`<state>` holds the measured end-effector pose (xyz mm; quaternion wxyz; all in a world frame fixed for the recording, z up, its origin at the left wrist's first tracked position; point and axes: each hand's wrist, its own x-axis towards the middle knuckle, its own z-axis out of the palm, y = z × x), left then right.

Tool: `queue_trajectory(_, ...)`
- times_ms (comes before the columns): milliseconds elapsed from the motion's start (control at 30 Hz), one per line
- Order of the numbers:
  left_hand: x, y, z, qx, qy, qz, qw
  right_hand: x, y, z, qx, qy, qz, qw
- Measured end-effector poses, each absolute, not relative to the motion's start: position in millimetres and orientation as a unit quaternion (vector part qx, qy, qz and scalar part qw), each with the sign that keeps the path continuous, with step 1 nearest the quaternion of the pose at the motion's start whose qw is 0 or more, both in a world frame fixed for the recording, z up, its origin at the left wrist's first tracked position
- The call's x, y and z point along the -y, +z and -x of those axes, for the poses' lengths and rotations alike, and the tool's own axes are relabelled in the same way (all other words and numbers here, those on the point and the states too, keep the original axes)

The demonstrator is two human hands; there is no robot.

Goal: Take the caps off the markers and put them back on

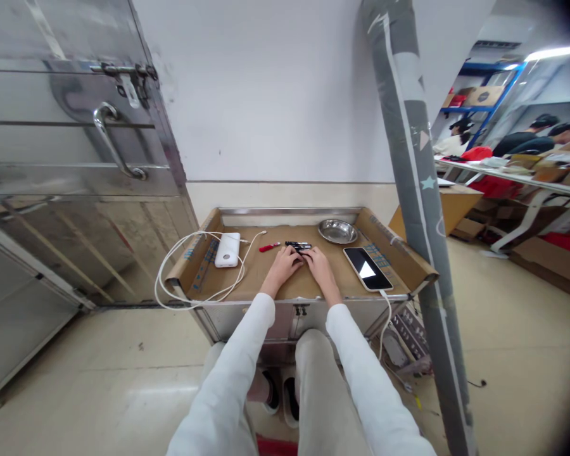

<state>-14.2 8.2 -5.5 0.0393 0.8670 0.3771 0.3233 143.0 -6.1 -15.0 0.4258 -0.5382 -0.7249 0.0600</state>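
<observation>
My left hand (284,267) and my right hand (319,265) meet over the middle of a cardboard-covered cart top (256,278). Their fingers are closed at several black pens (298,244), which lie close together at the fingertips. Which pen each hand grips is too small to make out. A red pen (268,247) lies just left of the black ones, apart from my left hand. Behind my right hand stands a round metal bowl (337,232). To its right lies a smartphone (367,269) with a bright reflection on its dark screen.
A white power bank (227,249) lies at the left with a looped white cable (160,278) hanging past the cart's edge. Another cable (387,316) drops from the phone. A long grey roll (408,126) leans at the right. People sit at a far bench (517,172).
</observation>
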Motion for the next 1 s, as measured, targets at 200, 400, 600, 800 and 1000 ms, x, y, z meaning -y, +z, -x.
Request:
queue_trajectory(200,-0.4,-4.9,16.8,-0.431,0.325,-0.842,0.011,2.7,-18.1,-141.0,0.754,0.068,0.501,0.42)
queue_trajectory(400,0.8,-3.3,17.6,-0.481,0.334,-0.81,0.0,2.7,-16.8,-139.8,0.756,0.079,0.486,0.431)
queue_trajectory(600,-2.6,-3.2,16.0,-0.497,0.327,-0.804,-0.008,9.0,-12.2,-140.0,0.744,0.05,0.526,0.41)
queue_trajectory(800,-1.9,-2.6,15.3,-0.509,0.326,-0.796,-0.027,9.0,-12.1,-140.3,0.747,0.024,0.549,0.373)
queue_trajectory(1000,-2.8,-4.4,18.7,-0.599,0.395,-0.695,-0.051,11.5,-7.8,-138.8,0.755,0.024,0.532,0.381)
